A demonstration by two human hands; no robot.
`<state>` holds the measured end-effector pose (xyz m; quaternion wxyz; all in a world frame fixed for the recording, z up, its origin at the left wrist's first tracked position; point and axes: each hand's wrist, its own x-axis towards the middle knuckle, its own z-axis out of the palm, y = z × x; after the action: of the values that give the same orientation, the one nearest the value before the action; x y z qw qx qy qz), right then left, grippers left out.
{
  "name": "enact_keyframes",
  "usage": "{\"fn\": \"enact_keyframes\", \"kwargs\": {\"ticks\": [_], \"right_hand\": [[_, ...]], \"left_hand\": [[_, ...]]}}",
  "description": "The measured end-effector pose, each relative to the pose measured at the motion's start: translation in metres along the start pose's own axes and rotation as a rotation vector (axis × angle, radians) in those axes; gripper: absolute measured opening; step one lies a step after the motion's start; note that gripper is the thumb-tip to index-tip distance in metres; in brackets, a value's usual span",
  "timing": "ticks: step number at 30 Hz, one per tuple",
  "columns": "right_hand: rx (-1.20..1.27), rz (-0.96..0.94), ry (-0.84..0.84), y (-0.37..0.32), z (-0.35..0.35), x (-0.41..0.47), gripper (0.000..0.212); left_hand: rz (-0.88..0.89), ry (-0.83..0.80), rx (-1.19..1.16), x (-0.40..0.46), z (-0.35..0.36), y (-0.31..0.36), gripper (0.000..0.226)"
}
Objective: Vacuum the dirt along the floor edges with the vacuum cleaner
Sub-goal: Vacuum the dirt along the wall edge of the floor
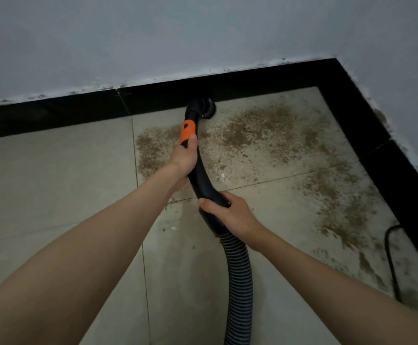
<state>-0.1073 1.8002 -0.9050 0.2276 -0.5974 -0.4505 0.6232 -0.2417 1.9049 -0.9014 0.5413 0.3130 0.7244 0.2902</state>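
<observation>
Hands grip the vacuum wand [198, 170] — left hand [184, 158], right hand [230, 215] — its brush head [203, 107] seemingly touching dark skirting [153, 100].

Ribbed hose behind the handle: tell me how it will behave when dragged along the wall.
The ribbed hose already curves, so it probably flexes and trails freely. The black handle tube looks rigid, so it likely steers the brush head.

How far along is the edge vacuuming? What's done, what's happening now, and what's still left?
Done: the floor left of the nozzle looks free of dirt. In hand: the left hand and right hand grip the vacuum wand, its brush nozzle at the black baseboard. Left: most of it. Brown dirt spreads right of the nozzle and down the right-hand edge, near a black cord.
</observation>
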Motion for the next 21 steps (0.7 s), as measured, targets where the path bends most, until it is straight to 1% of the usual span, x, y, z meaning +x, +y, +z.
{"fn": "enact_keyframes", "kwargs": {"ticks": [3, 5, 9, 12, 15, 18, 21], "right_hand": [[-0.003, 0.018, 0.013, -0.014, -0.012, -0.002, 0.028], [-0.035, 0.033, 0.032, -0.023, -0.019, -0.002, 0.034], [-0.067, 0.035, 0.156, -0.023, -0.023, -0.002, 0.046], [-0.119, 0.016, 0.2, -0.015, -0.023, -0.001, 0.035], [-0.196, -0.002, 0.228, -0.014, -0.021, -0.002, 0.031], [-0.19, -0.038, 0.238, -0.018, -0.016, -0.001, 0.026], [-0.167, -0.128, 0.236, -0.025, -0.004, -0.002, 0.02]], "left_hand": [[0.012, -0.066, -0.016, 0.001, 0.01, 0.014, 0.064], [0.024, -0.067, -0.038, 0.0, 0.015, 0.024, 0.064], [0.045, -0.067, -0.058, 0.002, 0.026, 0.03, 0.062], [0.032, -0.08, -0.081, 0.004, 0.029, 0.023, 0.063], [0.044, -0.101, -0.113, 0.005, 0.029, 0.019, 0.063], [0.054, -0.134, -0.16, 0.006, 0.022, 0.022, 0.064], [0.054, -0.143, -0.216, 0.007, 0.01, 0.025, 0.064]]}}
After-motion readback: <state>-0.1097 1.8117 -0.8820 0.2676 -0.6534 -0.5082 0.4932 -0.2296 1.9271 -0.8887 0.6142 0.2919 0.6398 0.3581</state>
